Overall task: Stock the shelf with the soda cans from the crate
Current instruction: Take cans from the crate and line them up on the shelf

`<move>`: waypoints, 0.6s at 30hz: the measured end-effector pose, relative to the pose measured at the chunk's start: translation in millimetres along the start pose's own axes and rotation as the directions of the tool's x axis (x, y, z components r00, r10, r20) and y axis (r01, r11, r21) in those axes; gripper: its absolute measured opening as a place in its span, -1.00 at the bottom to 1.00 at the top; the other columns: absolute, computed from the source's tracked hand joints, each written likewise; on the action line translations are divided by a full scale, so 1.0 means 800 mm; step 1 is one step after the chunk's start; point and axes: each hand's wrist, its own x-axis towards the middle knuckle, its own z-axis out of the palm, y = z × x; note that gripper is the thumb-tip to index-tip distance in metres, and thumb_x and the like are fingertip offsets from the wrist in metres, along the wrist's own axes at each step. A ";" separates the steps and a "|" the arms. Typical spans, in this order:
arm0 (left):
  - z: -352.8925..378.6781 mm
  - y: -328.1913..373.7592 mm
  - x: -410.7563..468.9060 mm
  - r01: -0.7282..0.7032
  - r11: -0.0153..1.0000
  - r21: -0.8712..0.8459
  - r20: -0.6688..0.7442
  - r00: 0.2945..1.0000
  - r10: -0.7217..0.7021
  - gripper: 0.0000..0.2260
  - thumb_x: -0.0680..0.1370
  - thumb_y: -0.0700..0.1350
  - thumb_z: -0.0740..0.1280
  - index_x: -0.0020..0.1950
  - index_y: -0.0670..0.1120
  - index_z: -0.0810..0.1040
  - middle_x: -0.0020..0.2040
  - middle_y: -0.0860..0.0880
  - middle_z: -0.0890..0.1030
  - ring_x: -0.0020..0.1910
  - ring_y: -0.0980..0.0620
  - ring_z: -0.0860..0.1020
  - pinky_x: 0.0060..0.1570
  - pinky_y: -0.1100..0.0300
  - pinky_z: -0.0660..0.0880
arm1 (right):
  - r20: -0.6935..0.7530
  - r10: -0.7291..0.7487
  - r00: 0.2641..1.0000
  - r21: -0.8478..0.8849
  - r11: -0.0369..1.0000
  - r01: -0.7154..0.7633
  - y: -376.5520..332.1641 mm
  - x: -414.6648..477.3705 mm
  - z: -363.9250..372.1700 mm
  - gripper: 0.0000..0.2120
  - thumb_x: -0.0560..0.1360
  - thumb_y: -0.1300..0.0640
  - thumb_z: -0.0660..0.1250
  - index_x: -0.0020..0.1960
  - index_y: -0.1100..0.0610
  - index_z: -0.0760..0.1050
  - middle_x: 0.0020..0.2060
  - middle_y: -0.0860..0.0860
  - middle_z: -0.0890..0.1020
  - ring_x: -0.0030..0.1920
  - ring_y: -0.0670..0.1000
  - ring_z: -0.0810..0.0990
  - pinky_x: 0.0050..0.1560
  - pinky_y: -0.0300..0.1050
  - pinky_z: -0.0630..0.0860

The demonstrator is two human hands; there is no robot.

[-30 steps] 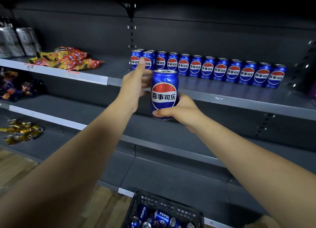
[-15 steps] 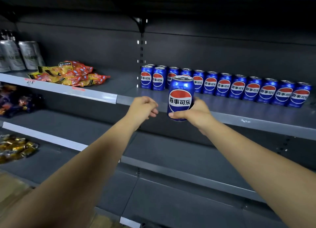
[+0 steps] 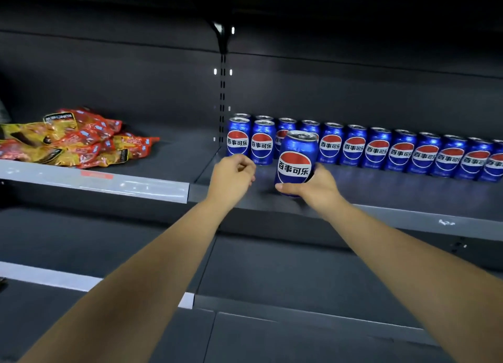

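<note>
My right hand (image 3: 313, 185) grips a blue soda can (image 3: 296, 158) from behind and below, holding it upright over the front part of the grey shelf (image 3: 381, 196). The can sits just in front of the long row of blue soda cans (image 3: 400, 151) along the shelf's back. At the row's left end two cans (image 3: 250, 142) stand in a second, nearer line. My left hand (image 3: 231, 177) hovers left of the held can with fingers loosely curled and nothing in it. The crate is out of view.
A pile of red and yellow snack packets (image 3: 76, 139) lies on the neighbouring shelf to the left. A perforated upright (image 3: 222, 85) divides the two bays. Lower grey shelves (image 3: 299, 275) run beneath my arms.
My right hand has carried the can up and forward onto the shelf, near the row. My left hand let go of the can earlier and now hangs beside it. The view has risen, hiding the crate.
</note>
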 end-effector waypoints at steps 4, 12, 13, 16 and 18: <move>-0.003 -0.013 0.037 0.003 0.999 0.036 0.026 1.000 -0.004 -0.73 0.51 -0.33 0.21 -0.29 -0.01 0.48 -0.37 0.01 0.55 -0.27 -0.04 0.55 -0.01 -0.04 0.56 | -0.046 0.063 0.997 -0.047 0.997 -0.066 0.011 0.035 0.013 -0.35 0.18 0.18 0.63 0.20 0.22 0.46 0.04 0.05 0.63 0.06 0.02 0.59 0.04 -0.17 0.48; 0.028 -0.032 0.104 -0.018 0.990 0.137 0.244 0.970 -0.016 -0.75 0.53 -0.25 0.27 -0.31 0.00 0.50 -0.34 0.01 0.58 -0.18 -0.04 0.60 0.05 -0.02 0.56 | -0.058 0.114 0.992 -0.125 0.985 -0.121 0.022 0.063 0.033 -0.36 0.20 0.15 0.62 0.20 0.18 0.42 0.03 0.00 0.60 0.02 -0.04 0.54 -0.01 -0.22 0.42; 0.032 -0.036 0.112 -0.015 0.991 0.137 0.252 0.968 -0.020 -0.75 0.53 -0.25 0.27 -0.31 0.01 0.51 -0.34 0.00 0.59 -0.17 -0.05 0.60 0.05 -0.02 0.56 | -0.065 0.131 0.989 -0.132 0.982 -0.138 0.023 0.068 0.035 -0.35 0.20 0.14 0.62 0.20 0.17 0.42 0.03 -0.01 0.59 0.02 -0.05 0.52 -0.01 -0.23 0.42; 0.041 -0.049 0.132 0.002 0.988 0.156 0.279 0.959 -0.046 -0.74 0.54 -0.27 0.25 -0.30 0.00 0.50 -0.35 0.00 0.58 -0.25 0.00 0.57 0.04 0.01 0.56 | -0.079 0.184 0.980 -0.144 0.970 -0.194 0.028 0.083 0.036 -0.36 0.23 0.14 0.61 0.21 0.15 0.39 0.00 -0.05 0.54 -0.02 -0.09 0.46 -0.03 -0.26 0.37; 0.043 -0.057 0.145 0.003 0.981 0.196 0.297 0.953 -0.062 -0.75 0.54 -0.26 0.25 -0.29 -0.01 0.51 -0.33 0.00 0.58 -0.25 0.01 0.56 0.02 0.03 0.56 | -0.067 0.209 0.976 -0.143 0.966 -0.217 0.032 0.093 0.033 -0.36 0.25 0.13 0.60 0.23 0.15 0.39 0.03 -0.05 0.53 -0.01 -0.10 0.44 -0.01 -0.26 0.36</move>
